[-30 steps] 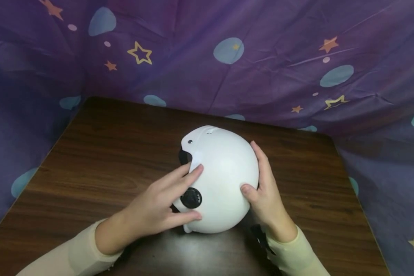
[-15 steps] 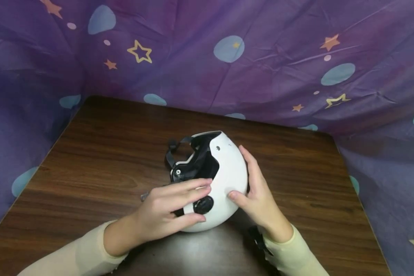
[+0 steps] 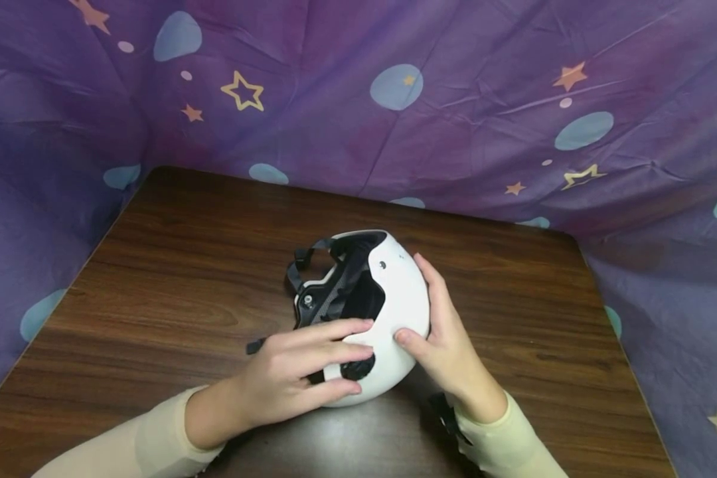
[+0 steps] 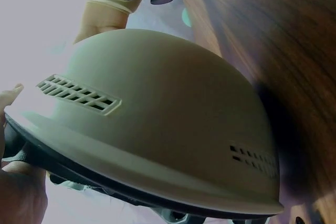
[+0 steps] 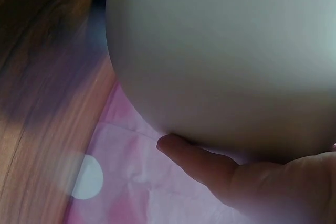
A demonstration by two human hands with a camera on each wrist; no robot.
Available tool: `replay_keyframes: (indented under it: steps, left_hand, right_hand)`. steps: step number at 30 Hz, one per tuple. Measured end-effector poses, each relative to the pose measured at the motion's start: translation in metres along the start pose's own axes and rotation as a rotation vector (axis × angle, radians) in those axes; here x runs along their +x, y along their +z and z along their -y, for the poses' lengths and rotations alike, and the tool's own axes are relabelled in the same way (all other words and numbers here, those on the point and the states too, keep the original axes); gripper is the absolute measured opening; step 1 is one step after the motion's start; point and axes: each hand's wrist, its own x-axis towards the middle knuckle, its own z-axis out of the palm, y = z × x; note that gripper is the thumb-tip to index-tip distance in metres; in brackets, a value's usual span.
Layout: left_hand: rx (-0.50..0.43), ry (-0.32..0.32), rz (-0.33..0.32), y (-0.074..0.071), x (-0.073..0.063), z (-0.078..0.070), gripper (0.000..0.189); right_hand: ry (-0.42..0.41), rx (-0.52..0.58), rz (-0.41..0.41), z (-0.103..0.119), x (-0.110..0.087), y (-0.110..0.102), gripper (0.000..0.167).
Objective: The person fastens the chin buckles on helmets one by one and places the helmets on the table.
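Well inside table's far edge (image 3: 311,199), right grip (image 3: 452,345) holds helmet (image 3: 403,295).

Draped from nine through three o'clock in creased star-printed purple fabric (image 3: 322,119); furnished with a round-cornered, dark-brown wood-grain bench (image 3: 173,265).

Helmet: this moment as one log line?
left hand: touches white helmet at black knob | right hand: holds helmet | dark interior: visible

Brown table (image 3: 173,285) beneath white helmet (image 3: 397,302)
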Motion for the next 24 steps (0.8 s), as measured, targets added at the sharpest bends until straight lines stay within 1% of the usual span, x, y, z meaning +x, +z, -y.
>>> replay_keyframes:
  steps: [3, 6, 10, 16, 20, 24]
  left_hand:
    - [-0.01, -0.006, -0.004, 0.001, 0.0, 0.0, 0.024]
    - [-0.008, -0.011, -0.002, 0.002, -0.001, -0.001, 0.022]
    - [0.003, 0.0, 0.013, 0.003, -0.001, -0.002, 0.023]
    - [0.027, 0.043, 0.054, 0.004, 0.001, -0.003, 0.022]
    - [0.078, 0.08, 0.08, 0.005, 0.001, -0.004, 0.021]
    - [0.128, 0.114, 0.095, 0.007, 0.0, -0.007, 0.021]
  right_hand:
    - [0.012, 0.003, 0.002, 0.0, 0.0, 0.0, 0.099]
    - [0.015, -0.001, -0.005, 0.001, 0.0, 0.001, 0.099]
    - [-0.01, -0.021, -0.024, 0.004, 0.001, 0.002, 0.098]
    - [-0.107, -0.192, -0.086, 0.011, 0.003, 0.005, 0.098]
    - [-0.139, -0.216, -0.1, 0.013, 0.004, 0.005, 0.098]
    - [-0.15, -0.222, -0.108, 0.014, 0.002, 0.007, 0.098]
